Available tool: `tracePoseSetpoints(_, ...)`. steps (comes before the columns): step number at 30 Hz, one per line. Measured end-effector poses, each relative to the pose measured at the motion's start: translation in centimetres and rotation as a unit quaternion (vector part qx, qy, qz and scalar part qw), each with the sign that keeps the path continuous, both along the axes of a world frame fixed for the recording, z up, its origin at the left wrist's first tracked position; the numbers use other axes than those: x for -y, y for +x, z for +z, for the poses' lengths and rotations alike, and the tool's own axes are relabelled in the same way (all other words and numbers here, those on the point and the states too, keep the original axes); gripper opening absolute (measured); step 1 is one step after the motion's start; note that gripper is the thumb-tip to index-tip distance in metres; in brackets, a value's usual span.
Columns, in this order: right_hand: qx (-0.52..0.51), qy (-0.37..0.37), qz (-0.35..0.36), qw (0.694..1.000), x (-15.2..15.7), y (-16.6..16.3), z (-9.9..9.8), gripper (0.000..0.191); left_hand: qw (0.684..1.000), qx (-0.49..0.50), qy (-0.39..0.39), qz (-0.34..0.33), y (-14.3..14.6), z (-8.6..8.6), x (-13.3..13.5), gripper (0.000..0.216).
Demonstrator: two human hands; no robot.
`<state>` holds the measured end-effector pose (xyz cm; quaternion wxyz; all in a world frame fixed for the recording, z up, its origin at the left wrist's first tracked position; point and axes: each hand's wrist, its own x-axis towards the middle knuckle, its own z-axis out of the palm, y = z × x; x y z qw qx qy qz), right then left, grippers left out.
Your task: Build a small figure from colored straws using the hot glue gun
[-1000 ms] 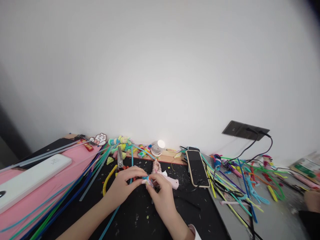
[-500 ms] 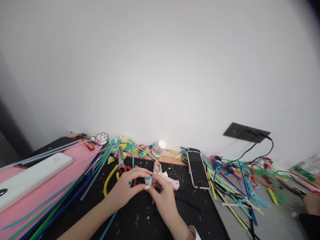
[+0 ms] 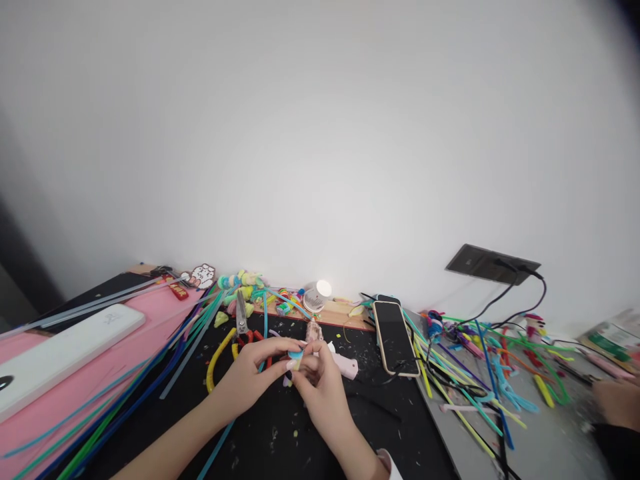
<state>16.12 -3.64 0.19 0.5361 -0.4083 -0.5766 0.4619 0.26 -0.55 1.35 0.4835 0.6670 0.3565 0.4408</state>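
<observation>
Between my hands is a small light-blue and yellow piece (image 3: 296,358), probably of fuzzy craft material; its exact kind is hard to make out. My left hand (image 3: 250,373) pinches it from the left between thumb and fingers. Curled fingers of my right hand (image 3: 320,383) close on its lower right side and hide part of it. Just behind the right hand lies a pale pink glue gun (image 3: 346,366), partly covered. Scissors (image 3: 242,315) with red-orange handles lie behind my left hand, beside a yellow bent pipe cleaner (image 3: 214,363).
A black mat (image 3: 390,440) lies under my hands. Right of it are a phone (image 3: 397,337) and tangled pipe cleaners (image 3: 500,380). A small lit lamp (image 3: 317,295) stands by the wall. A long white device (image 3: 70,360) is at left. Another person's hand (image 3: 617,403) is far right.
The small piece has turned and tilted in my fingers. My right fingers have curled further around it. At far right the other person's hand has moved inward.
</observation>
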Motion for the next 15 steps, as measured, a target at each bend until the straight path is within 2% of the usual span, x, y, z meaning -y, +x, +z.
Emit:
tracePoseSetpoints(3,0.050,0.023,-0.017,0.998,-0.05,0.05,0.08,0.019,1.000,0.001,0.000,0.022,-0.09,0.02,-0.26,0.017)
tracePoseSetpoints(6,0.058,0.020,-0.029,0.998,-0.19,0.08,0.03,0.018,0.998,0.023,-0.005,0.066,-0.20,0.23,-0.48,0.014)
tracePoseSetpoints(10,0.066,0.001,-0.026,0.997,-0.34,0.19,-0.28,0.018,0.990,0.053,-0.061,0.113,-0.20,0.73,-0.39,0.020)
tracePoseSetpoints(12,0.073,-0.005,-0.025,0.997,-0.36,0.23,-0.38,0.018,0.989,0.067,-0.081,0.104,-0.11,0.87,-0.26,0.023)
tracePoseSetpoints(15,0.094,-0.003,-0.026,0.995,-0.28,0.24,-0.40,0.016,0.995,0.048,-0.057,0.063,0.05,0.77,-0.18,0.018)
